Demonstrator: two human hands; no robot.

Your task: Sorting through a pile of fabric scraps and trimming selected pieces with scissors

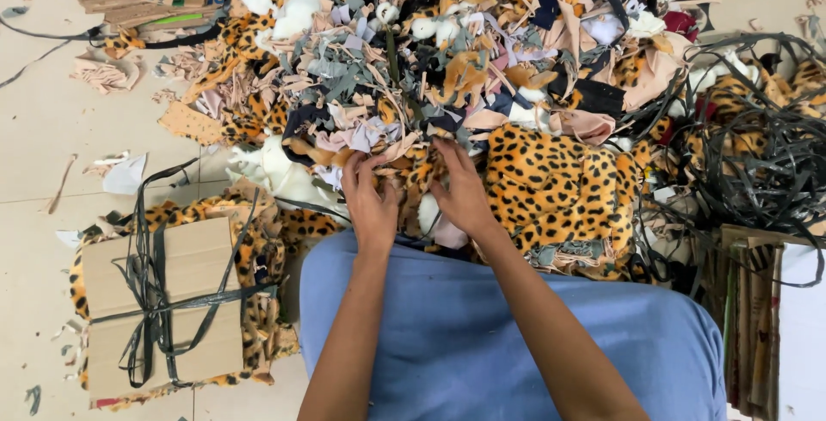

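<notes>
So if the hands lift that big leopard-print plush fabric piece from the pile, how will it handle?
The leopard-print plush fabric piece will probably go floppy, since it drapes over the scrap pile. Likely light for its size. Its right edge lies near the tangled dark straps, so it may snag.

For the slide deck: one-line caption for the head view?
Left hand and right hand dig into a heap of fabric scraps beside leopard-print plush.

Textile workshop floor: heaped fabric scraps (pixel 447 68) (leopard plush), tied bundles (pixel 163 309).

Head view, steeply down, close
</notes>
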